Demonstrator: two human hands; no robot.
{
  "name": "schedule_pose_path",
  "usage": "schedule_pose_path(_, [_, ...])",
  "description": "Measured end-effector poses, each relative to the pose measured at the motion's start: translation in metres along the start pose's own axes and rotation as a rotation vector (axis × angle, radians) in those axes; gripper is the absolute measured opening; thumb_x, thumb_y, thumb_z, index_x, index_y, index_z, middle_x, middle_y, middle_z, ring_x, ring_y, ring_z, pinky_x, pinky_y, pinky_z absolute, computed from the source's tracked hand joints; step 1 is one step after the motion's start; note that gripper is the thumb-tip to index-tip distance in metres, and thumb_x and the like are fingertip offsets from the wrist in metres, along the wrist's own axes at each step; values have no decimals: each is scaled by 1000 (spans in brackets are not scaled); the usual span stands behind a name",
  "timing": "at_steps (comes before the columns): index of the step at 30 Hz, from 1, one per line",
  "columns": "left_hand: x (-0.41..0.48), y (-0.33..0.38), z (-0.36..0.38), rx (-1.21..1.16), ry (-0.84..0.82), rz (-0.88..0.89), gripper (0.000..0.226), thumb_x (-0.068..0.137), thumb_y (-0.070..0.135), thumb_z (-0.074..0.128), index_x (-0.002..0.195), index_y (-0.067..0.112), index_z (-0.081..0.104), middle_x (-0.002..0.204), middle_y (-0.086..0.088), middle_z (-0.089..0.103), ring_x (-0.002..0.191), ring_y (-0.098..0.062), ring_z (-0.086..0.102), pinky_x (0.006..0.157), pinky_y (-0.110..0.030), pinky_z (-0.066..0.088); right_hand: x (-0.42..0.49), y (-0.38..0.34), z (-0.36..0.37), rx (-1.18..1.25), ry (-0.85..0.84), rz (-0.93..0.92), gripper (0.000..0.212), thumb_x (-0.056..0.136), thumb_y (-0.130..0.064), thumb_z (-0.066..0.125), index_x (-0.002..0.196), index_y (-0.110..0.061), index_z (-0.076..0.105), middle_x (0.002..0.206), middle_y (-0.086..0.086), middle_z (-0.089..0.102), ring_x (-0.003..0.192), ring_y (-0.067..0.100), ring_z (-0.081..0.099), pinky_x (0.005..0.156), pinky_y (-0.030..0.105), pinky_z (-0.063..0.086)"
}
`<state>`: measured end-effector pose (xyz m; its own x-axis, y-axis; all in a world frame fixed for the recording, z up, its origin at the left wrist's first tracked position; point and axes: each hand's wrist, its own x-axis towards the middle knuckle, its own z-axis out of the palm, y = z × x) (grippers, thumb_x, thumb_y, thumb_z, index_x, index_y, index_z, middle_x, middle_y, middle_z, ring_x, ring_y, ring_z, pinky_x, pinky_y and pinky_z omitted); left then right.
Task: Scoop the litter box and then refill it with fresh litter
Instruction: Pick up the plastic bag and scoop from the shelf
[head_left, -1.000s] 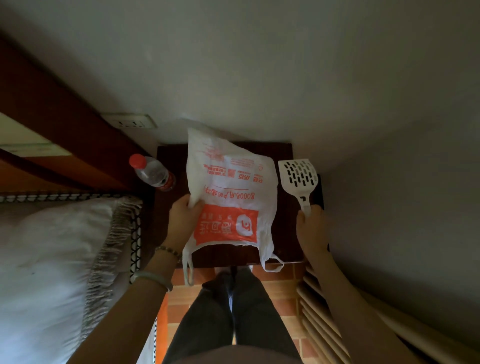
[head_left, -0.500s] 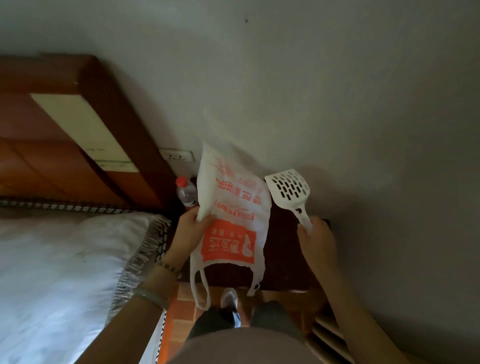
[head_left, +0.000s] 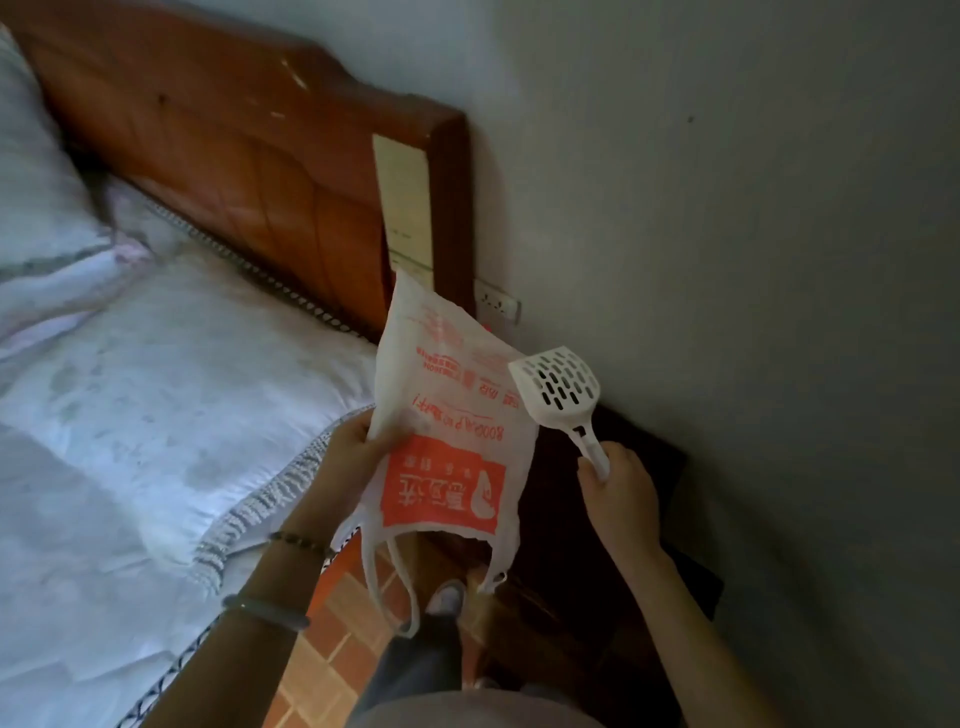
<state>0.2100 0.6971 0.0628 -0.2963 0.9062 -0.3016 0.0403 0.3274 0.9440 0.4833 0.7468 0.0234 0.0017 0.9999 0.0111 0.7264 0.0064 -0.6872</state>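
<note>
My left hand (head_left: 349, 457) grips the left edge of a white plastic bag (head_left: 451, 441) with orange print, held up in the air with its handles dangling below. In my right hand (head_left: 621, 493) is the handle of a white slotted litter scoop (head_left: 561, 387), its head pointing up toward the wall. Both are above a dark wooden nightstand (head_left: 649, 519). No litter box is in view.
A bed with a white pillow (head_left: 171, 415) and a reddish wooden headboard (head_left: 249, 171) fills the left. A wall socket (head_left: 498, 304) sits by the headboard. Grey wall (head_left: 753, 208) is to the right. Brick-pattern floor (head_left: 337, 649) and my legs are below.
The view has swung left and up from the nightstand toward the bed. Both hands have lifted the bag and scoop off the nightstand; the water bottle is out of sight.
</note>
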Motion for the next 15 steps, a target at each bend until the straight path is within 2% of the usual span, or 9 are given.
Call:
schedule_pose_path(5, [-73, -36, -41, -118, 244, -51, 38, 77, 34, 74, 104, 9, 66, 89, -13, 73, 79, -34, 70, 71, -46, 58, -16, -26, 19, -28, -163, -230, 11, 90, -22, 58, 96, -13, 62, 80, -3, 54, 70, 9, 55, 64, 29, 53])
schedule_pose_path(8, [-119, -57, -65, -178, 396, -73, 42, 68, 40, 77, 96, 11, 70, 87, -15, 73, 78, -35, 70, 73, -47, 57, -30, -49, 35, -41, -250, -357, 13, 90, -22, 58, 95, -12, 63, 79, -2, 54, 70, 11, 54, 63, 30, 52])
schedule_pose_path(10, [-149, -69, -79, -230, 498, -85, 39, 66, 39, 78, 91, 11, 70, 82, -14, 73, 73, -32, 70, 69, -43, 57, -43, -65, 50, -39, -319, -427, 13, 89, -22, 58, 96, -12, 63, 81, -1, 54, 72, 14, 54, 65, 34, 52])
schedule_pose_path(12, [-176, -79, -90, -258, 582, -90, 47, 56, 45, 77, 87, 10, 70, 78, -12, 73, 68, -27, 69, 63, -37, 55, -57, -80, 65, -40, -368, -496, 14, 89, -21, 58, 97, -11, 62, 83, 1, 55, 75, 17, 55, 66, 35, 51])
schedule_pose_path(15, [-220, -95, -107, -322, 707, -88, 54, 50, 47, 76, 86, 7, 68, 72, -9, 72, 63, -22, 69, 56, -31, 54, -82, -106, 90, -37, -456, -625, 13, 89, -19, 58, 97, -8, 63, 84, 3, 57, 77, 18, 55, 64, 28, 44])
